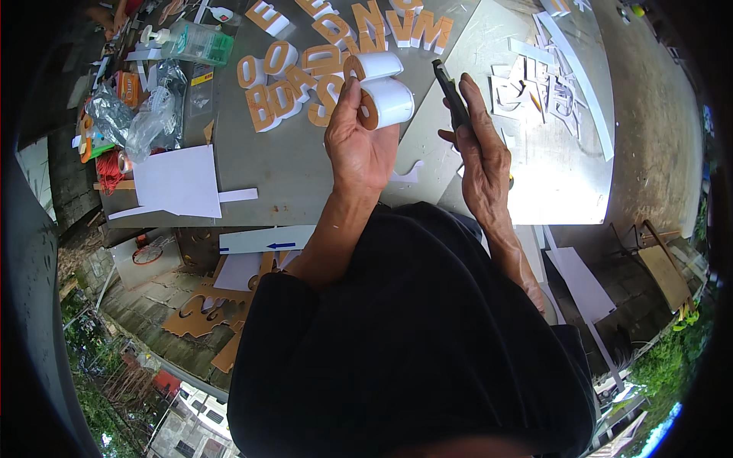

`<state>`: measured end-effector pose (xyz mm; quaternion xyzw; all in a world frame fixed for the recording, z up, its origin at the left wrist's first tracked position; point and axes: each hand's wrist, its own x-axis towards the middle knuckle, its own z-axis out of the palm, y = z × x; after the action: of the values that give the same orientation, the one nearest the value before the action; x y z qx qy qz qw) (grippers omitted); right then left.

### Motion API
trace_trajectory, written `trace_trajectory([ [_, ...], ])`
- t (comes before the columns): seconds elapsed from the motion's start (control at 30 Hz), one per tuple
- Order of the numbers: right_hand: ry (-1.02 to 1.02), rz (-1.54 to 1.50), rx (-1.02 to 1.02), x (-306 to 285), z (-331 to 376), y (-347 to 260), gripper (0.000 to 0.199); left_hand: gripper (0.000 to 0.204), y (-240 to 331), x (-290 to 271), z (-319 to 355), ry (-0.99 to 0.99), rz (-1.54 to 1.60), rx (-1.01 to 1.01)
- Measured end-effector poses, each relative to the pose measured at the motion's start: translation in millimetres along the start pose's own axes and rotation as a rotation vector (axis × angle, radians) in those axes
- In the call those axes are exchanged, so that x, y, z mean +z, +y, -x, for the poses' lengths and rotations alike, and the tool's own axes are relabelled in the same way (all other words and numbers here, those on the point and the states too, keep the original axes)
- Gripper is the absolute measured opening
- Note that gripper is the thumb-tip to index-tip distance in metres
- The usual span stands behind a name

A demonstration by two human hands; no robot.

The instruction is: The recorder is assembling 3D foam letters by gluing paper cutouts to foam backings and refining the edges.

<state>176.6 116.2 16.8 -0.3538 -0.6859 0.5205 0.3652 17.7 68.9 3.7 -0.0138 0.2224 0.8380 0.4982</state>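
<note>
My left hand (pixel 357 156) is closed on a block letter (pixel 391 103) with white rounded sides and a brown front. Its thumb presses the brown face, and the white curved side is turned to the right. Across from it, my right hand (pixel 487 160) grips a slim black tool (pixel 452 95) that looks like a utility knife, its tip pointing up and to the left. The tool and the letter are apart. Just beyond my left hand, several more brown-faced block letters (pixel 263 114) with white sides lie on the grey metal table (pixel 282 179).
White offcuts (pixel 534 95) are heaped at the right on a pale sheet (pixel 565 179). At the left are a green liquid bottle (pixel 202 43), crumpled plastic bags (pixel 156 114), red cord (pixel 112 169) and white sheet material (pixel 177 179). Cut brown boards (pixel 195 313) lie below the table's near edge.
</note>
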Motion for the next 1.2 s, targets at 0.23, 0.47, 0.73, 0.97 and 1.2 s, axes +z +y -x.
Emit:
trace_trajectory([
  [0.23,0.080,-0.517,0.311,10,-8,2,0.043,0.041,-12,-8,1,-0.081,-0.165,-0.029],
  [0.47,0.059,-0.499,0.501,6,-4,77,0.046,0.029,-57,-73,-24,-0.018,-0.417,-0.052],
  [0.73,0.097,-0.536,0.599,4,5,113,0.038,0.026,-76,-127,-37,0.093,-0.529,-0.091],
  [0.97,-0.035,-0.163,0.608,11,6,121,0.034,0.031,-82,-142,-36,0.155,-0.770,-0.055],
  [1.2,0.117,-0.483,0.660,-8,3,148,0.029,0.036,-79,-147,-51,0.229,-0.611,-0.018],
])
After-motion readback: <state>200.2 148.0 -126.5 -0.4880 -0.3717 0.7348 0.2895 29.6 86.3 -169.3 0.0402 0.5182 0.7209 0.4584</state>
